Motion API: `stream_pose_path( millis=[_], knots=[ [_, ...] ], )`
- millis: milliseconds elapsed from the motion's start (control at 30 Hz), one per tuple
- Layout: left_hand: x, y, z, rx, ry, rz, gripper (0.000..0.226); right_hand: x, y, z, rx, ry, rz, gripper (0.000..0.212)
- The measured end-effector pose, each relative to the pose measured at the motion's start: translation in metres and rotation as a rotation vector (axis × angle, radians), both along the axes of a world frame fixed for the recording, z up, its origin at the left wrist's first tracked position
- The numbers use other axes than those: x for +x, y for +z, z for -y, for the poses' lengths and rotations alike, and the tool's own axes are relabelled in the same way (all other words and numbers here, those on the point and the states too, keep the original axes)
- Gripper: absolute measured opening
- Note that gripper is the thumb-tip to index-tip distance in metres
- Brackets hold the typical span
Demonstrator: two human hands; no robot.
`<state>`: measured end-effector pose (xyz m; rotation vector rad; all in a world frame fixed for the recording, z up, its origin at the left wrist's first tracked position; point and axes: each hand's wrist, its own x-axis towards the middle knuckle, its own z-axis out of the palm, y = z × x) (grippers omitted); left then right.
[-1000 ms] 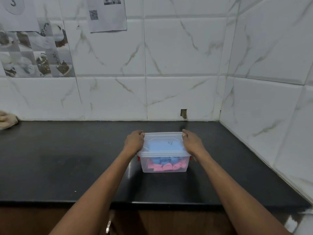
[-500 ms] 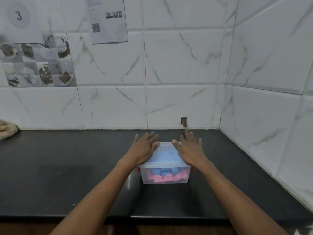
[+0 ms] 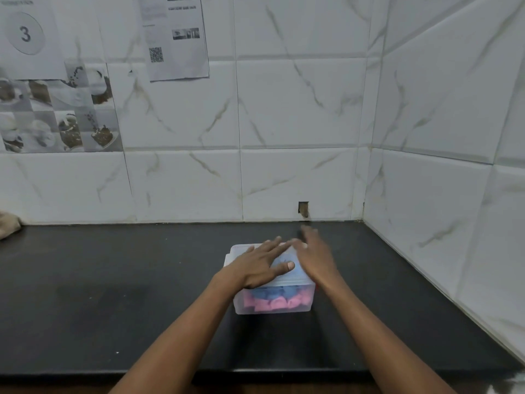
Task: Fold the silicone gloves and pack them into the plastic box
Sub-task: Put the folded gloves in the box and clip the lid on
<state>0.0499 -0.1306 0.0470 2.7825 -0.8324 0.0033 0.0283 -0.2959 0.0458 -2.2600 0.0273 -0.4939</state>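
A: Where is the box?

B: The clear plastic box (image 3: pixel 274 304) sits on the black surface (image 3: pixel 113 280), lid (image 3: pixel 287 275) on. Blue gloves (image 3: pixel 274 292) and pink gloves (image 3: pixel 272 304) show through its front wall.

A: And the hands?

B: The left hand (image 3: pixel 260 265) lies flat on the lid, fingers spread toward one o'clock, grasping nothing. The right hand (image 3: pixel 316 255), blurred, is spread flat at the lid's three o'clock edge.

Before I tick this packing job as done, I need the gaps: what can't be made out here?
All in the head view:
- Lid seal: both hands cover the top, so the edges cannot be judged.
- Right hand: motion-blurred; contact with the lid unclear.
- Gloves: only pink and blue shapes through the cloudy plastic box wall; fold and count unreadable.
- Beige thing: cut off by the left edge.
- Wall paper: text too small.
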Motion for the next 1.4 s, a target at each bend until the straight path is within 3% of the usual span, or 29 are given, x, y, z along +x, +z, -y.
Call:
stream_pose_path(
  millis=[67,167,233,300,400,500,567,633,1000,1133,1200,1267,1367,1400],
  knots=[
    [0.001,0.003,0.0,0.049,-0.037,-0.039,0.075,-0.009,-0.004,0.011,0.398,-0.18,-0.004,0.046],
    [0.001,0.004,0.002,0.048,-0.002,-0.065,0.082,-0.03,-0.018,0.024,0.784,-0.098,-0.326,0.033],
    [0.001,0.004,0.003,0.048,0.01,-0.058,0.086,-0.04,-0.031,0.023,0.831,-0.046,-0.429,0.046],
    [0.002,0.003,0.003,0.068,0.008,-0.054,0.086,-0.042,-0.039,0.017,0.874,-0.077,-0.379,0.052],
    [0.003,0.002,0.003,0.084,0.003,-0.067,0.086,-0.042,-0.04,0.01,0.947,-0.221,-0.2,0.038],
    [0.003,0.003,0.004,0.092,0.006,-0.067,0.085,-0.036,-0.033,0.006,0.786,-0.36,-0.007,0.025],
    [0.002,0.003,0.005,0.095,0.012,-0.067,0.085,-0.034,-0.03,-0.002,0.588,-0.364,-0.047,0.024],
    [0.002,0.002,0.005,0.103,0.016,-0.06,0.085,-0.033,-0.028,-0.006,0.444,-0.356,-0.121,0.036],
    [0.008,-0.001,0.004,0.076,0.011,-0.065,0.086,-0.027,-0.026,-0.014,0.128,-0.382,-0.038,0.029],
    [0.005,-0.003,0.005,0.0,0.019,-0.042,0.077,-0.032,-0.02,-0.009,-0.04,-0.363,-0.155,0.032],
    [0.002,0.002,0.0,-0.124,0.029,-0.057,0.06,-0.029,-0.016,-0.008,-0.316,-0.353,-0.148,0.043],
    [-0.005,0.008,-0.011,-0.347,0.118,0.064,0.039,-0.021,-0.007,-0.013,-0.575,-0.179,0.039,0.057],
    [-0.019,0.0,-0.025,-0.729,0.489,0.433,0.03,-0.01,0.002,-0.03,-0.705,0.148,0.053,0.054],
    [-0.025,-0.009,-0.027,-0.841,0.635,0.443,0.036,-0.007,-0.001,-0.03,-0.708,0.186,0.018,0.05]
  ],
)
